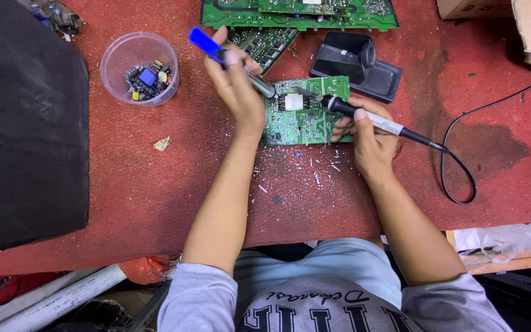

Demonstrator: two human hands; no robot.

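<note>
A small green circuit board lies on the red mat in front of me. My left hand grips a blue-handled desoldering pump, its metal tip touching the board's left edge. My right hand holds a soldering iron like a pen, tip resting near a white component at the board's upper middle. The fingers of my right hand also rest on the board's right edge.
A clear plastic cup with several small parts stands at the left. A black iron stand and larger green boards lie behind. The iron's black cord loops right. A black block fills the left. Solder scraps litter the mat.
</note>
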